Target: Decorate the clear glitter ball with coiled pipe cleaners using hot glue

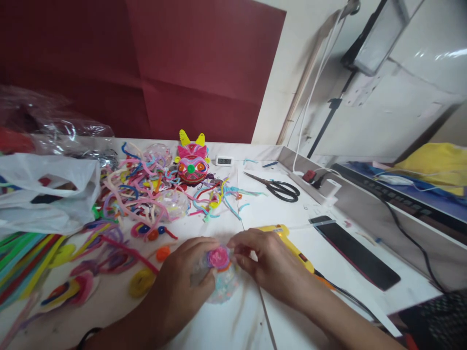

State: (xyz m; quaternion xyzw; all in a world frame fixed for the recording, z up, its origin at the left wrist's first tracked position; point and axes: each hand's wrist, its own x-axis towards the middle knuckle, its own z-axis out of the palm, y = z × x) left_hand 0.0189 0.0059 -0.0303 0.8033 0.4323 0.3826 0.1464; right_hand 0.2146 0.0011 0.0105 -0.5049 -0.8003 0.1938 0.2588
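Both my hands meet at the near middle of the white table (277, 209). My left hand (182, 282) curls round a clear plastic ball (222, 284) filled with pale bits. A pink coiled pipe-cleaner disc (219, 256) with an orange rim sits on top of the ball. My right hand (266, 260) pinches the disc's right edge with closed fingers. A yellow glue gun (288, 243) lies just behind my right hand.
A pile of coloured pipe cleaners (146, 189) and a pink-and-yellow animal head (192, 163) lie behind. Black scissors (280, 188), a small digital clock (224, 160) and a phone (355, 253) sit to the right. Plastic bags (47, 184) and straight pipe-cleaner bundles (22, 262) fill the left.
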